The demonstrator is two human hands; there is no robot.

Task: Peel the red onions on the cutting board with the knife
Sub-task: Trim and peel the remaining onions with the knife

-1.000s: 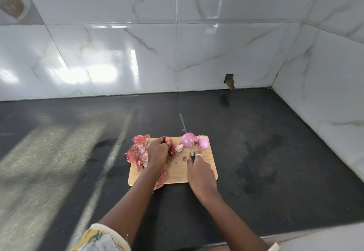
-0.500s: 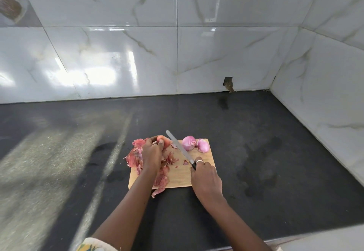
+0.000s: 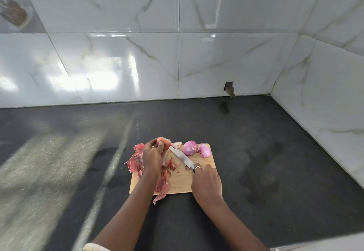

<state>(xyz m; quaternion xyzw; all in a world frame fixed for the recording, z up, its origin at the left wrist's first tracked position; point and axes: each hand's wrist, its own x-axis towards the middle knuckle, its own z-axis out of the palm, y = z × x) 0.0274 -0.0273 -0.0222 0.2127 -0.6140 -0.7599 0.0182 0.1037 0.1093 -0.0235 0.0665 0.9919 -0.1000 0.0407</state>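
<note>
Dark countertop (image 3: 256, 152), corner of white veined wall tiles (image 3: 118, 63). Fingers of left hand (image 3: 152, 157) curled round a pinkish-orange onion (image 3: 164, 142) at far left edge of pale wooden cutting board (image 3: 181, 181). Fingers of right hand (image 3: 206, 181) closed round handle of steel-bladed knife (image 3: 181, 157), tip just beside that onion. Two peeled glossy purple onions (image 3: 190, 148) side by side at board's far right corner. Papery red skins (image 3: 136, 161) heaped along left edge.
</note>
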